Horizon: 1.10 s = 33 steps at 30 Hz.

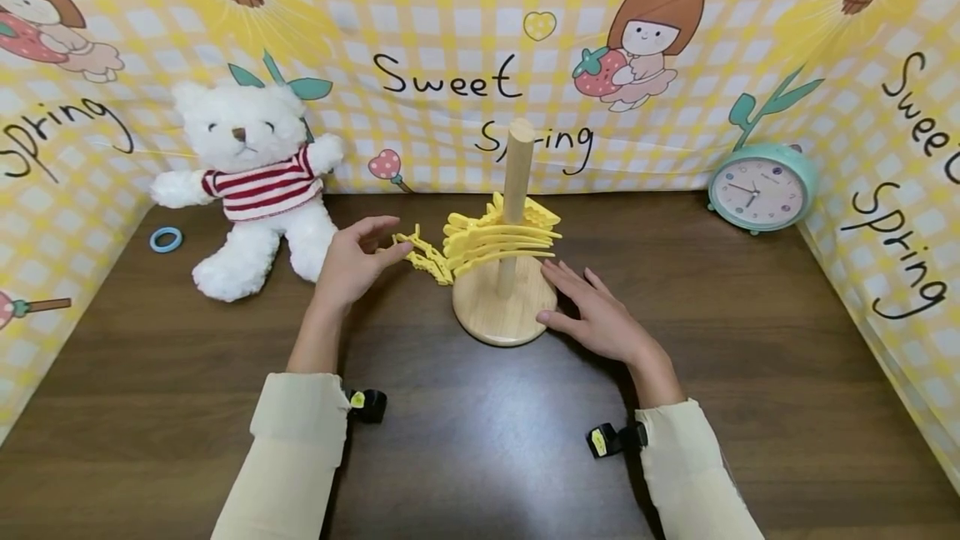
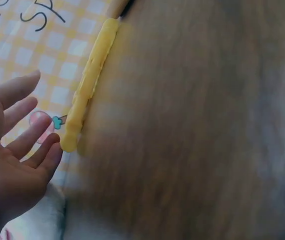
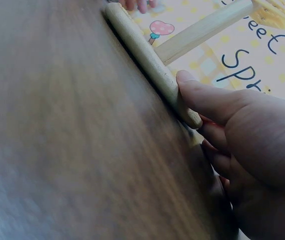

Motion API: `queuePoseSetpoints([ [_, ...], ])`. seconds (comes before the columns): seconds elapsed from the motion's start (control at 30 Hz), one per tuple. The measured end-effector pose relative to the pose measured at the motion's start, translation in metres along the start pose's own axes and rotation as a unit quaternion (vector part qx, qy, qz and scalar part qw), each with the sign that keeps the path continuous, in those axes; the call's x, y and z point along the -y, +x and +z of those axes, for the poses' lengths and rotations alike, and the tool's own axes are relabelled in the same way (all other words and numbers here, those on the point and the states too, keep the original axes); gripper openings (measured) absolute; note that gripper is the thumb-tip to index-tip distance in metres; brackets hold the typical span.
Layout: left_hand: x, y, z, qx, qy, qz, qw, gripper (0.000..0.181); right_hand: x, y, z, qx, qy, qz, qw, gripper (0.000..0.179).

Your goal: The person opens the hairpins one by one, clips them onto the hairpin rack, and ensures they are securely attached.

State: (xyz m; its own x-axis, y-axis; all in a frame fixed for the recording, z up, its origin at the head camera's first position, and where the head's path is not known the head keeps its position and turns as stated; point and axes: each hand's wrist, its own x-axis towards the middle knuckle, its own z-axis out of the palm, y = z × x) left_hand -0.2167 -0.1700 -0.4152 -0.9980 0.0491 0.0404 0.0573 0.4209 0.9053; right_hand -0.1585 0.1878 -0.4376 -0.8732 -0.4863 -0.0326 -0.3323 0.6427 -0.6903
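Observation:
A wooden paper-towel holder (image 1: 506,319) stands upright, its round base flat on the table and its pole (image 1: 519,173) rising from it. Several curved yellow plastic strips (image 1: 498,247) sit around the pole, above the base. Left of the base lies a bundle of small yellow pieces (image 1: 431,261); in the left wrist view a long yellow piece (image 2: 90,82) lies near the fingers. My left hand (image 1: 352,261) is beside the bundle, its fingers loosely spread and nothing held. The right hand (image 3: 252,135) holds the base's right edge, thumb on top and fingers along the rim.
A white teddy bear (image 1: 262,190) in a striped shirt sits at the back left, with a blue ring (image 1: 166,240) beside it. A mint alarm clock (image 1: 761,190) stands at the back right. Patterned yellow cloth (image 1: 450,7) encloses the wooden table (image 1: 480,457).

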Motion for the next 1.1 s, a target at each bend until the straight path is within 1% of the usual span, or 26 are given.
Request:
queuePoseSetpoints([
  [0.03,0.0021,0.0004,-0.0003,0.004,0.009,-0.003,1.0,0.049,0.0,0.0,0.0006,0.0,0.001,0.0,1.0,0.078],
  [0.17,0.0048,0.0018,0.0003,0.01,0.017,-0.005,0.9998,0.049,0.0,0.0011,0.0011,-0.003,0.002,0.001,1.0,0.077],
  [0.23,0.0055,0.0017,0.0002,0.024,0.025,-0.015,0.9993,0.051,0.0006,0.0015,0.0012,-0.002,0.001,0.001,1.0,0.077],
  [0.33,0.0072,0.0008,-0.0002,0.046,0.038,-0.037,0.9976,0.054,0.0016,0.0011,0.0018,0.002,0.004,0.004,1.0,0.077],
  [0.4,0.0082,0.0,-0.0001,0.053,0.041,-0.048,0.9966,0.055,0.002,0.0007,0.002,0.004,0.004,0.005,1.0,0.078],
  [0.47,0.0086,-0.0007,0.0002,0.053,0.046,-0.055,0.9961,0.054,0.0024,0.0004,0.0018,0.003,0.004,0.006,1.0,0.078],
  [0.7,0.0085,-0.002,0.0014,0.057,0.081,-0.05,0.9938,0.047,0.0024,0.0004,0.0011,0.002,0.003,0.01,0.9999,0.078],
  [0.9,0.0103,-0.0014,0.0005,0.073,0.109,-0.029,0.9909,0.045,0.0017,0.0007,0.001,0.003,0.006,0.007,1.0,0.078],
  [1.0,0.0102,-0.0008,-0.0006,0.085,0.107,-0.022,0.9904,0.044,0.0014,0.0003,0.001,0.001,0.008,0.004,1.0,0.077],
  [1.1,0.0094,-0.0011,-0.0019,0.094,0.093,-0.025,0.9908,0.044,0.0013,-0.0004,0.0018,-0.001,0.007,0.003,1.0,0.077],
])
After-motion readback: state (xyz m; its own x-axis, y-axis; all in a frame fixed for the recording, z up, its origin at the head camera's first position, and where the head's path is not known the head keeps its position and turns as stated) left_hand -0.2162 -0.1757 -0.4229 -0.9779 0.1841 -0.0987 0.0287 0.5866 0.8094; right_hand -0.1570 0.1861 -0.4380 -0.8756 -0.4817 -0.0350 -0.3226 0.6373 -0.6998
